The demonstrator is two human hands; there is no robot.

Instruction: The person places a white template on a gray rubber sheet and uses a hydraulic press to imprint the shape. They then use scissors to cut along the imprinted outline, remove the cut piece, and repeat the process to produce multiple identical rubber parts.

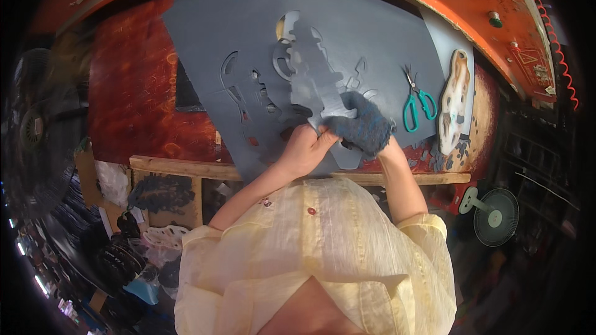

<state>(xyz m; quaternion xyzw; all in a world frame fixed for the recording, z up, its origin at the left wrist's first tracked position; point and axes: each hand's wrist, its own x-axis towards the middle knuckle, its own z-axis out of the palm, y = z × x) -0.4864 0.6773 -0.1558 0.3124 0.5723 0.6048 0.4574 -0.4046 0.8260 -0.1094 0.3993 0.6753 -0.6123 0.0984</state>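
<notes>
A flat grey cut-out piece (313, 65) with notched edges is held up over the table in front of me. My left hand (307, 151), bare, pinches its near end. Beside it, my right hand (366, 127), in a dark knitted glove, is closed around the same end; its fingertips are partly hidden. Beneath lies a wide grey sheet (211, 22) with several shapes cut through it. Teal-handled scissors (410, 115) rest on the sheet to the right of my gloved hand, blades slightly apart. Farther right is a long white and brown shaped form (449, 96).
An orange machine beam (453, 0) with a green knob (495, 20) arches over the far side. Small dark scraps (437, 158) lie at the right. A wooden rail (174, 165) runs along the near edge. A fan (495, 217) stands at lower right.
</notes>
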